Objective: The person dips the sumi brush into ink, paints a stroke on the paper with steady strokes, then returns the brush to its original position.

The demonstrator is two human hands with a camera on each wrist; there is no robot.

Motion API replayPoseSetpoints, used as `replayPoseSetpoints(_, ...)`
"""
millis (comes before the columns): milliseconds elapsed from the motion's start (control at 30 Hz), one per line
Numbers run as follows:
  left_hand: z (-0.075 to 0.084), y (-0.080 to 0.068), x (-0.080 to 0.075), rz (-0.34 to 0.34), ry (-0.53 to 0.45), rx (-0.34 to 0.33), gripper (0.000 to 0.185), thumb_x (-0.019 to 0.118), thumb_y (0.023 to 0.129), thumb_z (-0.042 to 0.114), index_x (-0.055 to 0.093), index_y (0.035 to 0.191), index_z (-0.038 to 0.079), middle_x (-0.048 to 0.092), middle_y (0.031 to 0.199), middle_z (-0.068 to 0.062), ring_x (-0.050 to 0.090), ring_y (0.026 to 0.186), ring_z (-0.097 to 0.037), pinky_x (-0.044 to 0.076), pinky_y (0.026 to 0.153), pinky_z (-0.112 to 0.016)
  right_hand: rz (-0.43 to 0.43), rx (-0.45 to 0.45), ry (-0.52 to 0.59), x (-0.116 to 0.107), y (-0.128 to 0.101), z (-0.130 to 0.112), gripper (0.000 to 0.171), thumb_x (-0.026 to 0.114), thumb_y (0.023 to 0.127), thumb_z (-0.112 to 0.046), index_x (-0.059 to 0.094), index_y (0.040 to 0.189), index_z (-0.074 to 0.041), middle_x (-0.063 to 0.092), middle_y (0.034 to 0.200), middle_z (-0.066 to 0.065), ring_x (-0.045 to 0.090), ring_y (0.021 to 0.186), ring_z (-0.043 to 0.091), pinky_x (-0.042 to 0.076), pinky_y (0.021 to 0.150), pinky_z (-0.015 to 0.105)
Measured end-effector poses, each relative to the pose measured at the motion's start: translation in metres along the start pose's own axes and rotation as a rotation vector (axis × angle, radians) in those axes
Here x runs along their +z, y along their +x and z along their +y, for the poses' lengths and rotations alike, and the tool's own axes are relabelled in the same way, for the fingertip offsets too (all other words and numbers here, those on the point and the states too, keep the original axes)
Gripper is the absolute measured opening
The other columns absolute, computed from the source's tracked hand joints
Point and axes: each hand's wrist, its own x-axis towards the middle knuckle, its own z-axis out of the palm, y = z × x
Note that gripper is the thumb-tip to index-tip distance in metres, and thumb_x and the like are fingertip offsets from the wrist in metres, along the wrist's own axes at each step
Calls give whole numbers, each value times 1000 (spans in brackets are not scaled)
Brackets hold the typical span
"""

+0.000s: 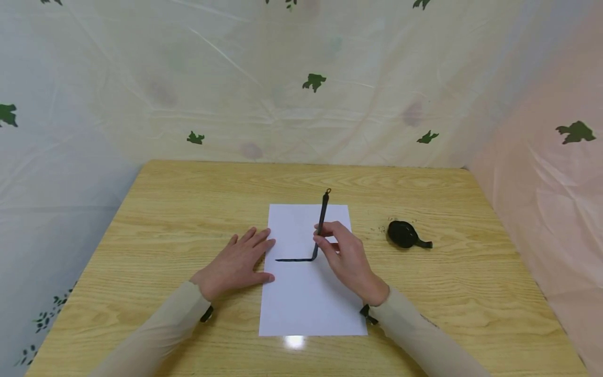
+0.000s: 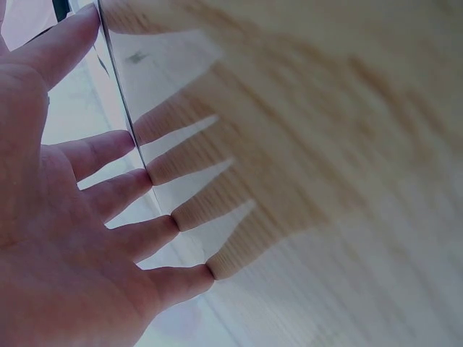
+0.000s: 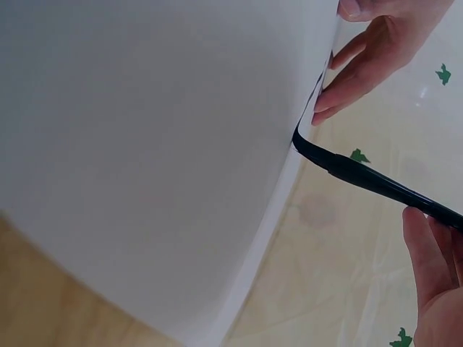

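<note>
From my distance, I see the left hand (image 1: 235, 266), fingers apart, touching the white paper (image 1: 306, 309) on the counter (image 1: 179, 209); there, a black line (image 1: 293, 260) ends at the bent tip of a slim black brush (image 1: 322, 212), pinched by the right hand (image 1: 349, 262).

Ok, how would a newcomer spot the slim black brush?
On the yellowish wood-grain table lies a white rectangular paper sheet. Above it, the person's bare right hand pinches the slim black brush, whose tip meets the right end of a straight black line. Unlike the rounded black dish to the right, it is long, thin, and topped by a small loop.
</note>
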Motion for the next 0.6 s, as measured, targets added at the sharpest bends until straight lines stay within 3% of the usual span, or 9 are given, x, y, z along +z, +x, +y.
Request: replayPoseSetpoints(600, -1, -1, -1, 25, -2, 23, 80, 72, 95, 50, 46, 155, 5, 32, 167, -14, 23, 154, -44, 25, 114, -73, 1, 12, 0, -6, -2, 2, 22, 72, 94, 2, 64, 115, 0, 71, 107, 8, 71, 97, 23, 62, 70, 30)
